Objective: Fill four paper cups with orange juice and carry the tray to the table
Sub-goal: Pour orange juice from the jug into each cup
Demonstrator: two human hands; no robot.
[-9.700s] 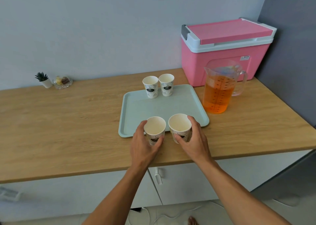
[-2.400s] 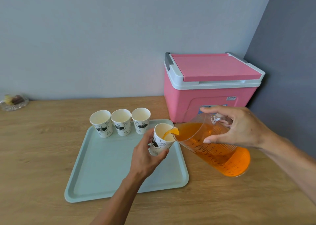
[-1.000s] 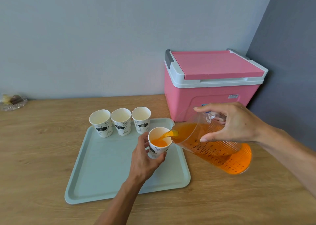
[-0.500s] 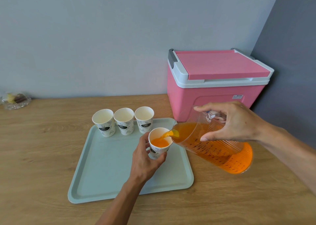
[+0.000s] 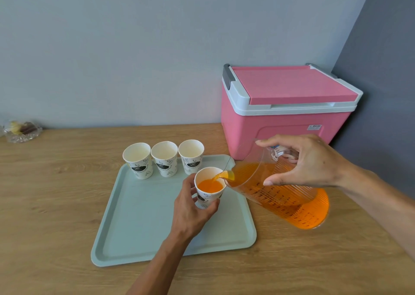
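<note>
A pale green tray (image 5: 143, 227) lies on the wooden counter. Three empty paper cups stand in a row at its far edge: left cup (image 5: 137, 163), middle cup (image 5: 164, 158), right cup (image 5: 191, 156). My left hand (image 5: 190, 211) grips a fourth paper cup (image 5: 210, 188) held above the tray's right side, with orange juice inside it. My right hand (image 5: 305, 162) holds a clear measuring jug (image 5: 283, 196) of orange juice by its handle. The jug is tilted left, and a thin stream runs from its spout into the held cup.
A pink cooler box (image 5: 285, 108) with a closed lid stands at the back right, just behind the jug. A small glass dish (image 5: 21, 132) sits at the far left by the wall. A dark grey wall (image 5: 386, 92) bounds the right side.
The juice level in the held cup has risen as pouring continues. Both hands stay nearly in place, and the jug is tipped slightly more.
</note>
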